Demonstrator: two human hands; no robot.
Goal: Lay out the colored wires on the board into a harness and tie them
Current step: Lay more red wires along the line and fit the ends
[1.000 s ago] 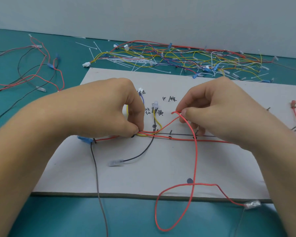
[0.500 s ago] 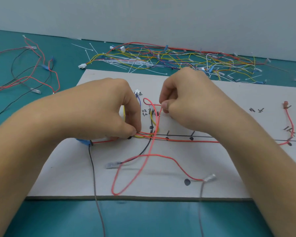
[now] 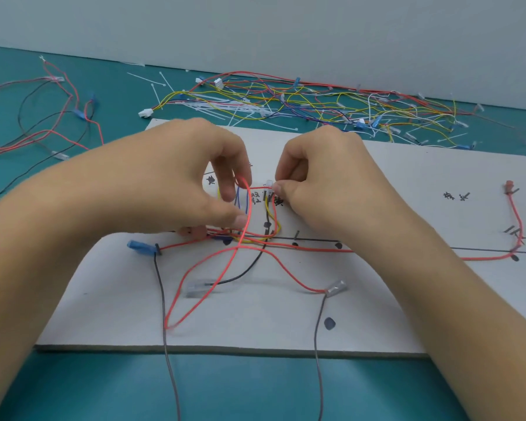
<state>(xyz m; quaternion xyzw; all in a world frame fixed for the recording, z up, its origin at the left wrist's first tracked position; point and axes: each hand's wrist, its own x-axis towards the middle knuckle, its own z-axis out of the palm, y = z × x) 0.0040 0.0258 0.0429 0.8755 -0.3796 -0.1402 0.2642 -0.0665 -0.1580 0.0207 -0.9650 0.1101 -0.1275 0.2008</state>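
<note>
**Board** (image 3: 407,177): grey card marked with a black trunk line, dots and handwritten labels.

**Left hand** (image 3: 176,183): over the board's middle. Its fingers curl down onto the junction of wires. The thumb lies against the red wire (image 3: 195,299), apparently pinching it against a finger, though blur leaves that unsure.

**Right hand** (image 3: 325,177): just right of the left hand. Thumb and forefinger pinch the same red wire beside a white connector (image 3: 268,183).

**Red wire**: slack, looping toward the board's near edge and ending in a clear terminal (image 3: 336,287).

**Already placed on the board**: yellow wire (image 3: 277,226), black wire (image 3: 249,268) and blue terminal (image 3: 138,246) at the left end of the trunk line.

**Spare wires** (image 3: 316,104) and cable ties (image 3: 213,106): beyond the board's far edge.

**Step, as judged**: routing. The red wire's upper end is being seated at its branch mark, and nothing is tied yet.

**Next move calls for**: holding the junction firm while drawing the loose loop flat along the trunk line, without dragging the laid wires off their marks.
</note>
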